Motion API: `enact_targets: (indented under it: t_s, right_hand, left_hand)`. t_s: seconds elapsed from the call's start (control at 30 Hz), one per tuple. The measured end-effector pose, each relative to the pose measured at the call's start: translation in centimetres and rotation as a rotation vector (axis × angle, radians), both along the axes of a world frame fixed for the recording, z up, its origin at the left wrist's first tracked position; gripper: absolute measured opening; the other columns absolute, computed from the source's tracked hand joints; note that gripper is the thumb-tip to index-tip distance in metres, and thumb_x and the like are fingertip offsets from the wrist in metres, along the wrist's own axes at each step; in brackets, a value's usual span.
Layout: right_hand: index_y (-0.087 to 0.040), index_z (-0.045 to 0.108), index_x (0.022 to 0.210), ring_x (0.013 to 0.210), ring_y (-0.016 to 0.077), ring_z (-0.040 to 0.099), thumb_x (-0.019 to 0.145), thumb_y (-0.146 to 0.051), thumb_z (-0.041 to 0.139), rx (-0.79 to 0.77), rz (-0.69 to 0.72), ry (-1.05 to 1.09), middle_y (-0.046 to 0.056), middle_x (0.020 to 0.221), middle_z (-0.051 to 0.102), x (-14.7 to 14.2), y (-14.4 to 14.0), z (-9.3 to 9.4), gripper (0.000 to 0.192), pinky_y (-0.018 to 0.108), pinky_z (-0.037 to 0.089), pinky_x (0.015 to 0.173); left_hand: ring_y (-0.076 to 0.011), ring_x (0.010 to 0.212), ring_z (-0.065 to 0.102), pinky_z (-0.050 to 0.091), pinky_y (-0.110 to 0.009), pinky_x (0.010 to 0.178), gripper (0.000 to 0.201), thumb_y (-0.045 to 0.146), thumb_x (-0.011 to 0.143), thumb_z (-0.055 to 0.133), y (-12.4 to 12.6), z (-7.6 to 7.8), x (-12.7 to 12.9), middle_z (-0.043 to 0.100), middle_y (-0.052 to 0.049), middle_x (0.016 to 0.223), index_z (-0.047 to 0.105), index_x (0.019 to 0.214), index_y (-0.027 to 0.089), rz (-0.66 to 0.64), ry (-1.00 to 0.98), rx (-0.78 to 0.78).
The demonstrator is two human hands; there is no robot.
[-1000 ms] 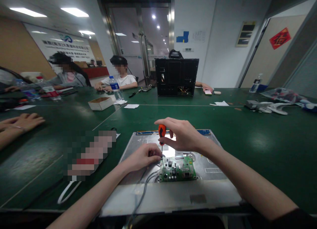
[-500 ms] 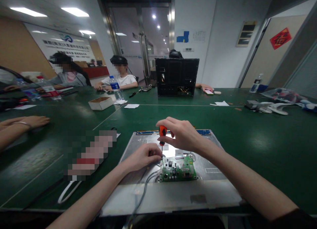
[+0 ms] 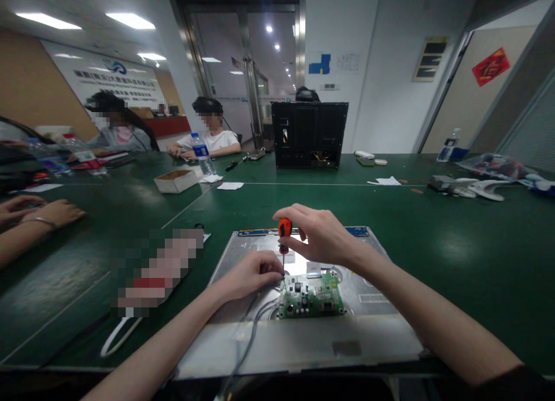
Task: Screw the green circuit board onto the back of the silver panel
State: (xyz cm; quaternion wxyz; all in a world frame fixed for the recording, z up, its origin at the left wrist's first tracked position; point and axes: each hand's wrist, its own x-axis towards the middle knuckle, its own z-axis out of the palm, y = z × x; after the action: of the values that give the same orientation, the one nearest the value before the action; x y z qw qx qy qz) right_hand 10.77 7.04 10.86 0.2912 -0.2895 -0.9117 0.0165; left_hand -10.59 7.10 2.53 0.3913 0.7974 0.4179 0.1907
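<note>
My right hand [image 3: 318, 233] grips an orange-and-black screwdriver [image 3: 284, 227], held upright with its thin shaft pointing down. The tip meets the upper left corner of a green circuit board [image 3: 310, 297]. Beside that tip, my left hand [image 3: 255, 274] has thumb and fingers pinched together; whatever lies between them is too small to make out. The board rests on the metal back of a flat display panel [image 3: 312, 346], which lies in front of me. Grey cables [image 3: 254, 334] run from the board's left side over the panel's near edge.
A blurred-out pouch-like item with a white strap [image 3: 115, 337] lies left of the panel. Further off are a small open box [image 3: 176, 181], a water bottle [image 3: 202, 152] and a black equipment casing [image 3: 310, 135]. A co-worker's hands [image 3: 56, 213] rest at the left.
My hands stay in nearly the same place, the right fingers shifting slightly on the screwdriver. A hand beside the black casing has withdrawn. The co-worker's hands at the left have moved a little.
</note>
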Motion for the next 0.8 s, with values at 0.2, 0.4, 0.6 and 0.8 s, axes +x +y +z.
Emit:
enact_targets:
  t_s: [0.2,0.4,0.6,0.8]
  right_hand:
    - [-0.019,0.055,0.118,0.063,0.0087,0.05,0.088,-0.029,0.059,0.008,0.03,0.003,0.004,0.103,0.062,0.16,0.06,-0.05,0.031,0.024,0.035,0.057]
    - [-0.015,0.049,0.127,0.073,0.0123,0.056,0.085,-0.015,0.053,-0.011,0.064,0.04,0.008,0.109,0.064,0.18,-0.1,-0.03,0.042,0.027,0.042,0.065]
    - [-0.016,0.053,0.12,0.063,0.0085,0.051,0.089,-0.023,0.055,0.008,0.027,0.017,0.006,0.107,0.063,0.0,0.03,-0.12,0.032,0.024,0.037,0.059]
    - [-0.018,0.054,0.12,0.061,0.0083,0.049,0.091,-0.031,0.056,0.03,0.026,-0.001,0.005,0.104,0.063,0.0,-0.07,-0.04,0.031,0.024,0.035,0.057]
  left_hand:
    - [-0.0129,0.062,0.05,0.037,-0.023,0.059,0.013,0.029,0.077,0.061,-0.04,-0.03,0.01,0.057,0.003,0.064,0.064,0.074,0.016,-0.004,0.007,0.0]
    - [-0.0136,0.062,0.051,0.038,-0.024,0.058,0.013,0.027,0.076,0.061,-0.1,0.14,0.12,0.058,0.002,0.066,0.065,0.074,0.015,-0.006,-0.015,-0.008]
    - [-0.0144,0.064,0.052,0.038,-0.025,0.06,0.013,0.028,0.078,0.061,0.05,-0.2,-0.13,0.059,0.001,0.069,0.065,0.077,0.015,-0.018,-0.012,0.011]
    - [-0.0136,0.063,0.051,0.037,-0.024,0.059,0.012,0.027,0.078,0.061,0.02,-0.24,-0.06,0.058,0.002,0.066,0.064,0.074,0.016,-0.017,-0.011,0.009]
